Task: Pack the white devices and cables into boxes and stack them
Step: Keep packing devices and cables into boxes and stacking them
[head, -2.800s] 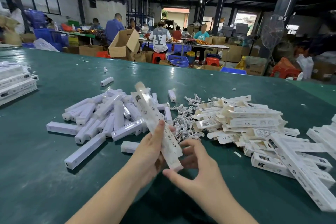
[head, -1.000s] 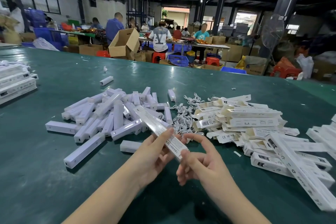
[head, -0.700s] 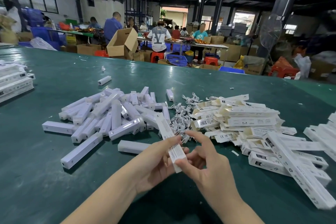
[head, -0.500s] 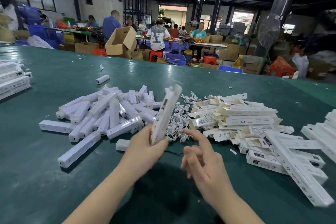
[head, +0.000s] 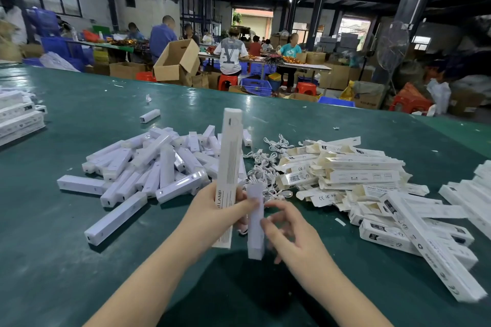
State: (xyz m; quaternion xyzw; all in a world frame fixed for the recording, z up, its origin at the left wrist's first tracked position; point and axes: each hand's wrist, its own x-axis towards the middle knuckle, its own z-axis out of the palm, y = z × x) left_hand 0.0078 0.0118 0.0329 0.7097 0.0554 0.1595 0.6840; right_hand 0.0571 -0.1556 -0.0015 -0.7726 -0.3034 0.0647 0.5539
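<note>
Swung upright since a moment earlier, the long box point(head: 229, 167) stood gripped in the left hand point(head: 212, 216) near the piles of devices point(head: 148, 167) and cables point(head: 261, 172), while the right hand point(head: 288, 231), loosely curled, touched a short white device point(head: 255, 223), which I judged should be squared to the box's mouth before sliding.

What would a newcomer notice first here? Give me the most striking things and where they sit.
First, the long white box held upright at centre by the left hand, with the right hand at a shorter white piece beside it. Behind them on the green table lie a heap of white devices on the left, tangled white cables in the middle, and a pile of flat boxes on the right.
</note>
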